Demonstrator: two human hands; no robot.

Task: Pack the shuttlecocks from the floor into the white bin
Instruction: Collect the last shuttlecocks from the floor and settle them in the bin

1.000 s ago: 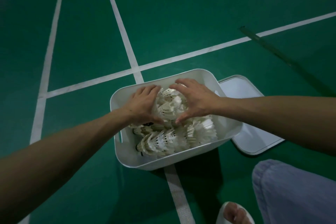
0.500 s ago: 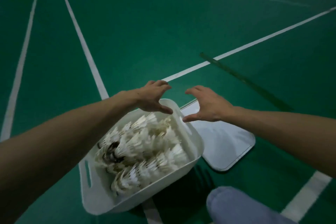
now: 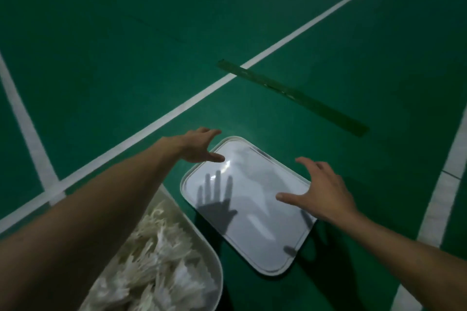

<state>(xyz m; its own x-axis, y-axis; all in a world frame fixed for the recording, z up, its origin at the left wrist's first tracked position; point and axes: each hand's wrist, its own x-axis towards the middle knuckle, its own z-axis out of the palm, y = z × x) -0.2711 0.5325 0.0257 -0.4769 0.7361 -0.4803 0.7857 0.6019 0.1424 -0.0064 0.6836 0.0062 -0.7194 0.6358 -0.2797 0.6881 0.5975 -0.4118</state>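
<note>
Your empty, spread left hand [image 3: 199, 145] and right hand [image 3: 321, 192] flank the lid [image 3: 252, 214]; it runs far-left to near-right.

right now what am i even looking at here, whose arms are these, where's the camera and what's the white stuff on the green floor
There is no machine here. The one picture comes from a wide-angle camera worn on a person's head, looking forward and down, so the two bare arms are the wearer's own. The surface is a green court floor with white lines and a dark green strip lying across one of them. At lower left is a white bin holding many feather shuttlecocks. Beside it on the floor lies a flat white tray-shaped piece, probably the bin's lid. The left hand and right hand are spread open over the lid's two sides, and a hand's shadow falls on it. Neither hand holds anything.
</note>
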